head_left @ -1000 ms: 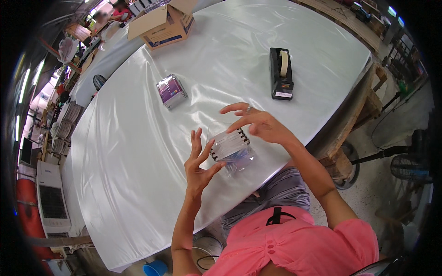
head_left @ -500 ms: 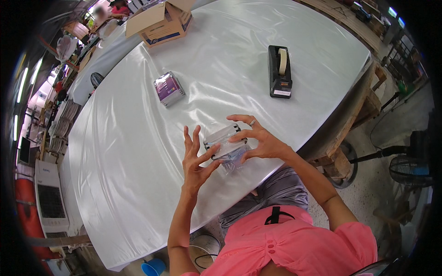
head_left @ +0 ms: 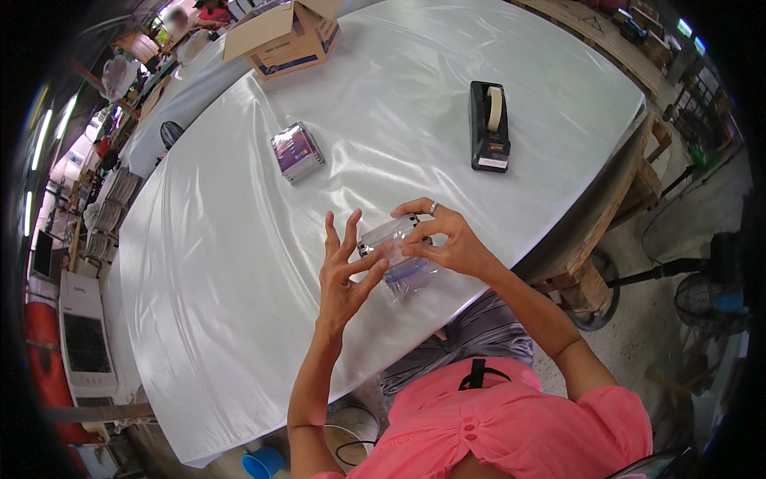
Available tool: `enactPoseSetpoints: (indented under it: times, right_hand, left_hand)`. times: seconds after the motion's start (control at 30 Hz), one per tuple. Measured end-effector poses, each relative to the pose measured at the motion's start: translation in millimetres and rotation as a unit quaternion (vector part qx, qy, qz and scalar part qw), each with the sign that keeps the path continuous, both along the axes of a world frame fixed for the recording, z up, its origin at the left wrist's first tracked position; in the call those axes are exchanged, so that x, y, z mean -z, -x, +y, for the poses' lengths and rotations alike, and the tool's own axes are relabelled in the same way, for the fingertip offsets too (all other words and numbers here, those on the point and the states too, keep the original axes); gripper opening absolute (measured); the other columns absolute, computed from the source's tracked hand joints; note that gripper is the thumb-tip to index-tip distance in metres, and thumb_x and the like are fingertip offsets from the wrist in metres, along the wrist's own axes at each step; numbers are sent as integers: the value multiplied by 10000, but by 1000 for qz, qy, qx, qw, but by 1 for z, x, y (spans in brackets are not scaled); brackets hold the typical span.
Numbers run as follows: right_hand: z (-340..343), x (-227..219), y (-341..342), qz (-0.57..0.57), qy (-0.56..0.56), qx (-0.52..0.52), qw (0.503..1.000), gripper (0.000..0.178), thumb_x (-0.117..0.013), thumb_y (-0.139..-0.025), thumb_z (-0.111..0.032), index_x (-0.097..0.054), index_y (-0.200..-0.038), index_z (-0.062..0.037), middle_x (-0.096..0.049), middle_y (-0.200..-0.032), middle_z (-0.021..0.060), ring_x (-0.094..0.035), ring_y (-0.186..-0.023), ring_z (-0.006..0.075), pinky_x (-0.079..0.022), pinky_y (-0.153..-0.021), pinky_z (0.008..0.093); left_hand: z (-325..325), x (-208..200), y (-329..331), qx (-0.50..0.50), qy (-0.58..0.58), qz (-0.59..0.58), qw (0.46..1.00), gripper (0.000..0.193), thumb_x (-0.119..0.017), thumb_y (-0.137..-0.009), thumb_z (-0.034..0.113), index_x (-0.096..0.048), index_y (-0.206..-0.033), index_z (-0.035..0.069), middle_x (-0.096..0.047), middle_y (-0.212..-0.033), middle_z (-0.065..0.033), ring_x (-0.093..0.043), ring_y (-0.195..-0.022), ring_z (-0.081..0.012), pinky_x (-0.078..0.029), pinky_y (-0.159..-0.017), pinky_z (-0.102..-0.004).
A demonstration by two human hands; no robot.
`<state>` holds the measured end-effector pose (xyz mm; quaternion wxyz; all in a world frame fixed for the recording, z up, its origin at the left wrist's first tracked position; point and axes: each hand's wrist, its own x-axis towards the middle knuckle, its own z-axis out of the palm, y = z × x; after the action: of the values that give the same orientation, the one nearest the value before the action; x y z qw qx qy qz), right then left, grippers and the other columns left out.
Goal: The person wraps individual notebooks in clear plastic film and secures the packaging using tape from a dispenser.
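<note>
A small block-shaped pack in clear plastic film (head_left: 389, 235) lies on the white-covered table in front of me, dark marks showing at its corners. Loose film with a bluish tint bunches along its near side. From the left, my left hand (head_left: 343, 270) pinches the film between thumb and forefinger, the other fingers raised and spread. My right hand (head_left: 448, 239), wearing a ring, pinches the wrapper's upper face with thumb and forefinger. Farther off to the left sits a similar wrapped pack with a purple top (head_left: 296, 152), untouched.
A black tape dispenser (head_left: 489, 132) with a pale roll stands at the right. An open cardboard box (head_left: 289, 48) is at the far left edge. Shiny white sheeting (head_left: 215, 263) covers the table. Beyond are a fan (head_left: 702, 297), a blue bucket (head_left: 262, 462) and a distant person.
My left thumb and forefinger have come closer together at the film. My right thumb has moved up from the near side of the pack to meet the forefinger.
</note>
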<state>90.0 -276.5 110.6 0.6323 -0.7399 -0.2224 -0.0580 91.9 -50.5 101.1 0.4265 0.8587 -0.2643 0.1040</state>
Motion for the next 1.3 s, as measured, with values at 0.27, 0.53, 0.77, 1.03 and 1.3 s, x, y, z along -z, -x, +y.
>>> enactPoseSetpoints:
  times: [0.27,0.53,0.77,1.03,1.3]
  right_hand:
    - [1,-7,-10,-29,81,35,996,132,-809,-723,-125,-740,-821,-69,-650,-1083,72,-589,-1017,205,-448,-855,336]
    - [6,-11,-15,-11,89,41,995,138,-823,-689,-120,-728,-776,-68,-658,-980,66,-607,-930,200,-447,-827,327]
    - [3,-13,-26,94,40,29,994,312,-827,-682,-105,-682,-952,-45,-663,-969,37,-608,-955,176,-446,-852,318]
    - [-4,-3,-52,324,-84,-120,934,359,-834,-611,-43,-727,-954,-51,-681,-947,54,-614,-940,163,-458,-852,297]
    - [-2,-7,-47,313,-110,-110,937,248,-782,-559,75,-767,-762,-68,-589,-856,0,-580,-888,136,-451,-843,276]
  left_hand:
    - [-6,-4,-4,-9,72,49,996,325,-807,-745,154,-752,-1060,212,-514,-1424,-38,-138,-1468,-373,-273,-1131,-503]
    - [-6,6,-15,-3,110,-3,994,478,-831,-704,103,-700,-1162,139,-560,-1371,-88,-158,-1464,-352,-269,-1133,-501]
    - [-7,-19,-29,9,198,194,961,872,-827,-682,113,-408,-1443,39,-421,-1480,-150,-259,-1439,-306,-251,-1153,-428]
    - [5,-17,-50,95,141,468,867,666,-795,-691,341,-629,-1268,55,-699,-1045,-157,-571,-1103,-229,-314,-1045,-383]
    - [2,-33,-52,131,134,447,875,618,-733,-656,165,-628,-1246,14,-645,-1230,-139,-531,-1216,-247,-283,-1102,-391]
